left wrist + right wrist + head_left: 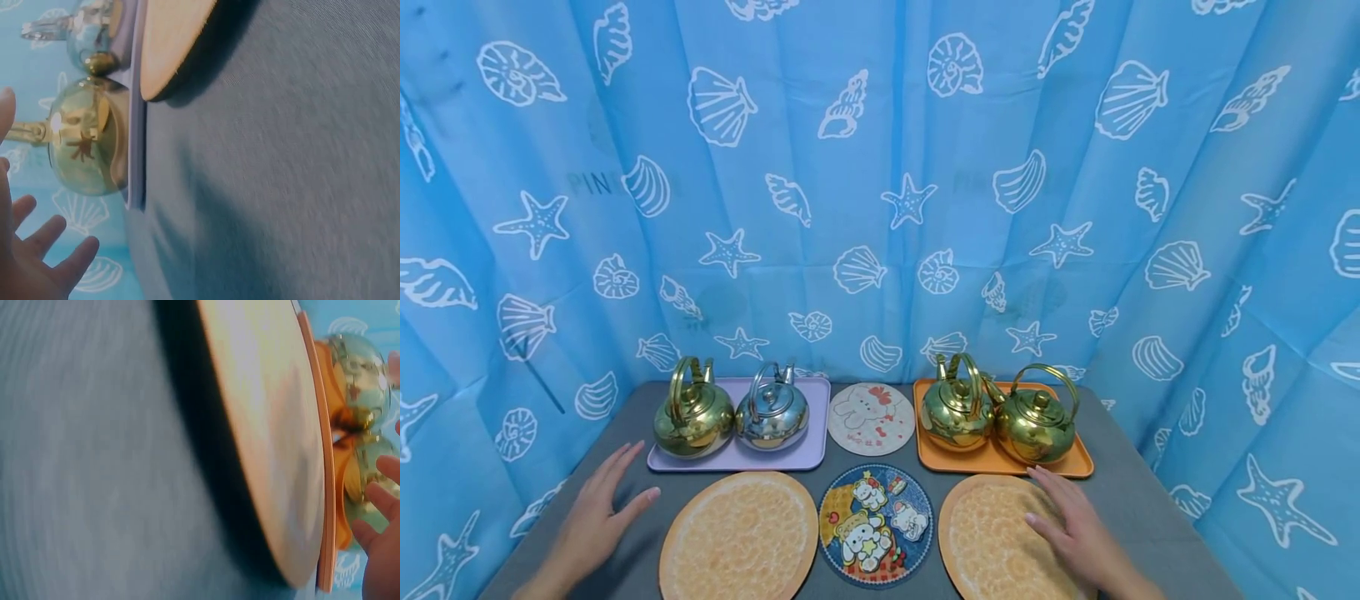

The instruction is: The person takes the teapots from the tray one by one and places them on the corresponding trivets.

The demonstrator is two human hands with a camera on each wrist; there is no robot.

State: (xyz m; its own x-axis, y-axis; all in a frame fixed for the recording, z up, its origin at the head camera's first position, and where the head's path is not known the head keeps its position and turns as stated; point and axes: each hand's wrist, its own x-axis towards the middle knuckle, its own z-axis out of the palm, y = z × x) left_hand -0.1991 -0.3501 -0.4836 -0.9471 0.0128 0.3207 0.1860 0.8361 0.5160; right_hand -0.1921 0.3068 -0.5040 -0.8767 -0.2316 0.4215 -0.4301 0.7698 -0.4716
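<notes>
My left hand is held with fingers spread and nothing in it, left of a round tan mat. Beyond it, a lilac tray bears a gold kettle and a silver kettle. My right hand, also holding nothing, hovers over the right edge of a second round tan mat. Past its fingertips stands an orange tray with two gold kettles, one upright-handled kettle at left and another kettle at right, close together. The left wrist view shows the gold kettle past the left fingers.
Between the trays lies a round pale mat with a rabbit picture. In front of it is a blue round mat with cartoon figures. All rest on a grey cloth-covered table. A blue shell-patterned curtain surrounds the back and sides.
</notes>
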